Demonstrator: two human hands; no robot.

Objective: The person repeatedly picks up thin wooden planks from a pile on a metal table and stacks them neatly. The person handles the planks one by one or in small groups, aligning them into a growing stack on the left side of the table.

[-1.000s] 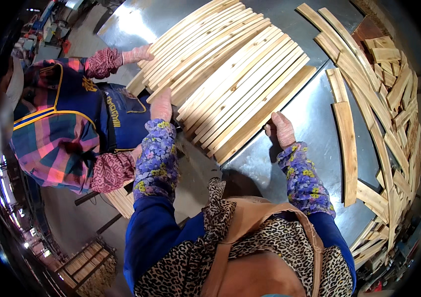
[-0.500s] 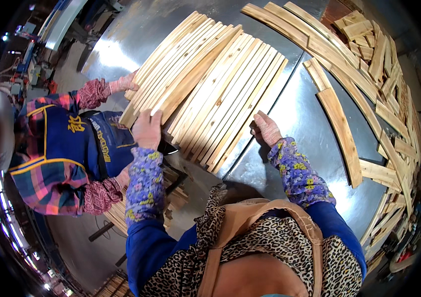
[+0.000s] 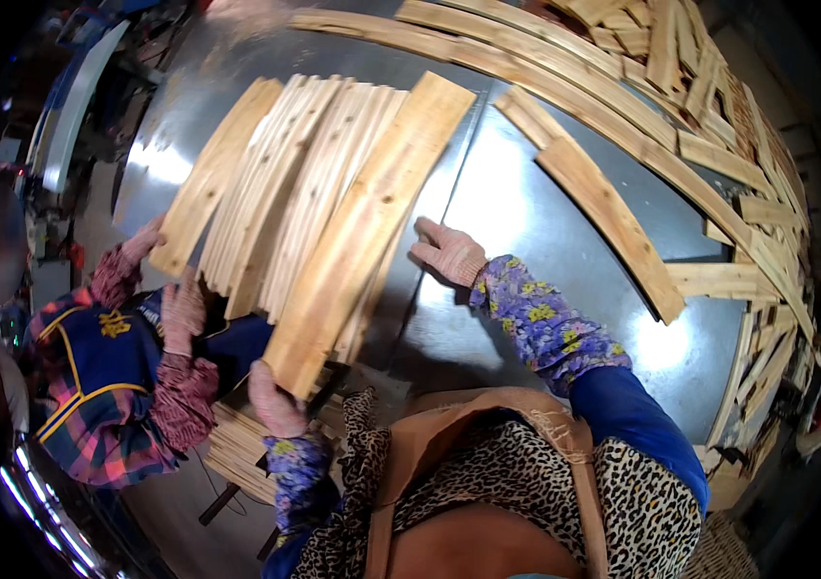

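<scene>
A wide, pale wooden plank (image 3: 362,232) lies slanted across the right side of a row of narrow wooden strips (image 3: 280,193) on the metal table. My left hand (image 3: 277,400) grips the plank's near end, at its left corner. To the right of the row, my right hand (image 3: 449,253) is over the metal with its fingers apart and nothing in them. A gap separates it from the plank. At the left, a co-worker's hands (image 3: 181,311) are at the near ends of the strips, beside another flat plank (image 3: 215,179).
Long curved planks (image 3: 555,82) stretch across the far side of the metal table (image 3: 507,357). Two overlapping shorter pieces (image 3: 608,227) lie right of my right hand. Heaped offcuts (image 3: 690,48) line the right edge. More strips (image 3: 241,449) are stacked low, below the table's left side.
The wide plank now lies on top at the row's right side, its near end in my left hand. My left hand came nearer to me; the right left the row's edge. The co-worker's hands shifted.
</scene>
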